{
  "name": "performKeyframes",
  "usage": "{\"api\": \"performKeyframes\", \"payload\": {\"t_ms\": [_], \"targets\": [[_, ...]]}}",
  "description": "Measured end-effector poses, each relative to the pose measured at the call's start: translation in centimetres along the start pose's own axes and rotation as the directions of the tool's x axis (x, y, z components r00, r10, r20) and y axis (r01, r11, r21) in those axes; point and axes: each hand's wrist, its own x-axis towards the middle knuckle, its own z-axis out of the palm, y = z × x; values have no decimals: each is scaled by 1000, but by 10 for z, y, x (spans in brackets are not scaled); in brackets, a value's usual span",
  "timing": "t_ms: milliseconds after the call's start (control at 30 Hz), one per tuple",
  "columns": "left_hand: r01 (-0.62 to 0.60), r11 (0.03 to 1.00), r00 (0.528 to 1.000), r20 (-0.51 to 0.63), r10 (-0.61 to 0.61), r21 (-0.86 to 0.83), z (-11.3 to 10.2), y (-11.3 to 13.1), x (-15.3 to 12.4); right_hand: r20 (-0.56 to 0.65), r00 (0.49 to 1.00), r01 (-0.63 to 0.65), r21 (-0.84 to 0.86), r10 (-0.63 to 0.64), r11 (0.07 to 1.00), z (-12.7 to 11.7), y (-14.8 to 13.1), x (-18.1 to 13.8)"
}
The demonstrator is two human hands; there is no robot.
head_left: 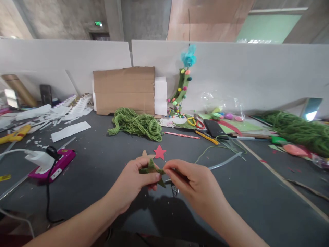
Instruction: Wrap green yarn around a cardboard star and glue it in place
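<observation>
My left hand (133, 181) is closed on a small green star (151, 166) partly wound with green yarn; one point sticks out below the thumb. At the star's right edge my right hand (196, 181) pinches what looks like the green yarn strand (203, 154), which trails off to the right; the fingertips hide the exact grip. Just beyond the hands, a red star (159, 152) lies flat on the table. Beside it is a tan star (145, 155), partly covered by my left hand. Some small metal pieces (175, 190) show under my right hand.
A heap of green yarn (136, 123) lies ahead, before a cardboard sheet (124, 90). Scissors (195, 122), a pencil (182, 135) and a yellow cutter (206, 137) are further right. At left are a magenta power strip (64, 159) and a yellow glue gun (16, 134).
</observation>
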Motion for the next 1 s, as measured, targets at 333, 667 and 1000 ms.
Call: {"api": "performKeyframes", "payload": {"t_ms": [333, 667, 1000], "targets": [[29, 998, 990, 142, -22, -51, -2, 2, -9, 249, 921, -391, 573, 301, 721, 0, 8, 10], [-64, 985, 995, -83, 52, -159, 1, 3, -5, -111, 991, -48, 220, 74, 974, 12, -2, 0], [-4, 995, 1000, 14, 3, 95, -1, 3, -3, 12, 973, 231, -174, -232, 957, -1, -1, 0]]}}
